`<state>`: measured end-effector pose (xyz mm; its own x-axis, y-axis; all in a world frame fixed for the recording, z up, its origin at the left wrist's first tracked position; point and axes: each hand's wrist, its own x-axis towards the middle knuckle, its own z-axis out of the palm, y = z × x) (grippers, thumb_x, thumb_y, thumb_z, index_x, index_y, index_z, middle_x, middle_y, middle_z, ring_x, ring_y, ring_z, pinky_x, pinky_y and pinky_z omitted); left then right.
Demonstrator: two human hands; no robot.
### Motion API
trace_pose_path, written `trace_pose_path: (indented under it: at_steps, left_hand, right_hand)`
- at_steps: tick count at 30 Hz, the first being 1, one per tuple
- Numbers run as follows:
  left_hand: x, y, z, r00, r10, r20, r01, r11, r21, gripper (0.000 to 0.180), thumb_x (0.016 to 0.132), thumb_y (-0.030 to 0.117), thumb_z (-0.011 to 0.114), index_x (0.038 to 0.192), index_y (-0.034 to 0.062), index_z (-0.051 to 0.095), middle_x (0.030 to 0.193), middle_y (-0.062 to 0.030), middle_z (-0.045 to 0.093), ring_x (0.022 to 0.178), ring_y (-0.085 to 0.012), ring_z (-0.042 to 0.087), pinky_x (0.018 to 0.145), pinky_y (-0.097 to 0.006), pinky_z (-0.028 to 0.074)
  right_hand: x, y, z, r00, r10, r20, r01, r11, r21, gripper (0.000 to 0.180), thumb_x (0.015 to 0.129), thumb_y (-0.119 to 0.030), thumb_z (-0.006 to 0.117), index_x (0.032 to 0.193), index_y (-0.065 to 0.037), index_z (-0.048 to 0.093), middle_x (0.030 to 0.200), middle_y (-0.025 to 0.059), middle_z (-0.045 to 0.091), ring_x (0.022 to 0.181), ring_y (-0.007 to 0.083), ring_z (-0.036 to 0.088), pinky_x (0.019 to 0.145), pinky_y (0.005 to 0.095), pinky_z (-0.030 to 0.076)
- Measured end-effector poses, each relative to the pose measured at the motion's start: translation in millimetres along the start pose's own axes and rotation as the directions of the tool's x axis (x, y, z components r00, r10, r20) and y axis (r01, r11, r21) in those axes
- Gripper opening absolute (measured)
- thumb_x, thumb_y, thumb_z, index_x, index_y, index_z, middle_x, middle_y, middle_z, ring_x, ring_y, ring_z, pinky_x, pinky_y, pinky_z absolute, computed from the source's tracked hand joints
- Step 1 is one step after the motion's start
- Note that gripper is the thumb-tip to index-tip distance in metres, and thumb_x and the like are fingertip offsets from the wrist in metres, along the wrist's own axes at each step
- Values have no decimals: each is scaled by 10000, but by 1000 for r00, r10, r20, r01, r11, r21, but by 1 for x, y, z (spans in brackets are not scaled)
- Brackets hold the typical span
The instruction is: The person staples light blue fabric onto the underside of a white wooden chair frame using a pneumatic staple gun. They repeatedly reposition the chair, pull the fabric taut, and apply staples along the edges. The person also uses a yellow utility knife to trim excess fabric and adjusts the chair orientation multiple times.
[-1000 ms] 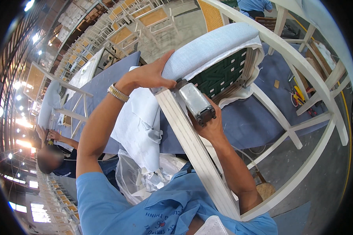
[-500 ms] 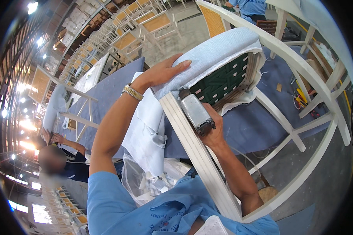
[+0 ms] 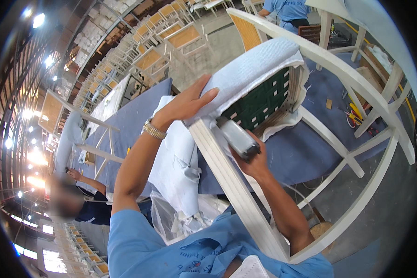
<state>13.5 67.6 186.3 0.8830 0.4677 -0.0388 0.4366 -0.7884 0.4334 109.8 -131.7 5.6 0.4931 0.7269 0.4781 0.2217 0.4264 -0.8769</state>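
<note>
While the left hand [image 3: 185, 104] presses flat, fingers spread, on the pale blue fabric [image 3: 250, 69] pulled over a seat's edge, the right hand [image 3: 252, 160] is clenched around a grey staple gun [image 3: 236, 136] whose nose sits against the underside of the white chair frame [image 3: 227, 185]. Seen from the head camera, the chair lies tipped over a bench [image 3: 306, 153] covered in dark blue cloth, its green webbing [image 3: 259, 99] exposed beneath the upholstery. Compared with a second ago, the left hand has slid further along the fabric toward the seat's far corner, its palm flattening more, while the tool has kept to much the same place at the rail; this suggests the cover is being drawn taut at a fresh stretch before fastening. A loose fall of the same white-blue fabric [image 3: 178, 162] hangs between the forearms. At lower left another person [image 3: 85, 204] in dark clothing bends beside more chair frames, and rows of finished chairs [image 3: 148, 55] stand beyond.
</note>
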Motion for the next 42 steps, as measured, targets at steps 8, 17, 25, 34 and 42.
trace_pose_path:
  at_steps: [8,17,25,34,42]
  left_hand:
    - [30,-17,-101,955,180,-236,-274,841,-466,866,1022,703,130,1620,84,219,1697,-87,177,1572,-235,109,1270,-420,45]
    - [180,-49,-76,937,321,-137,-349,850,-395,800,1048,656,152,1629,107,185,1706,-101,116,1574,-267,87,1277,-429,27]
    - [257,-18,-7,725,669,164,-649,743,-165,718,1085,571,199,1638,120,119,1696,-144,138,1560,-253,148,1271,-416,129]
    - [289,16,34,875,269,402,81,737,-671,1094,946,822,214,1596,-53,120,1681,-216,119,1549,-278,189,1252,-378,189]
    - [323,54,47,919,91,383,85,903,-420,1033,938,831,305,1547,0,374,1558,-166,434,1402,-256,450,1139,-348,370]
  right_hand:
    - [-58,38,-73,938,345,-17,-341,919,-198,334,785,-152,818,1048,-4,677,889,123,731,816,174,692,767,322,542]
    - [-80,45,-144,884,356,302,-188,864,-468,529,644,-91,840,1141,-4,682,1044,166,699,928,331,702,851,374,540]
    - [-103,38,-163,856,495,150,-323,738,-593,568,587,-19,722,1152,7,674,1023,180,674,854,355,668,754,381,548]
    - [-108,53,-173,821,554,136,-363,691,-625,592,618,-83,737,1203,-20,668,1079,218,675,1001,434,653,864,454,528]
    - [-128,62,-166,809,574,131,-398,697,-596,577,637,-132,707,1205,-39,667,1097,204,686,1024,437,649,903,467,528]
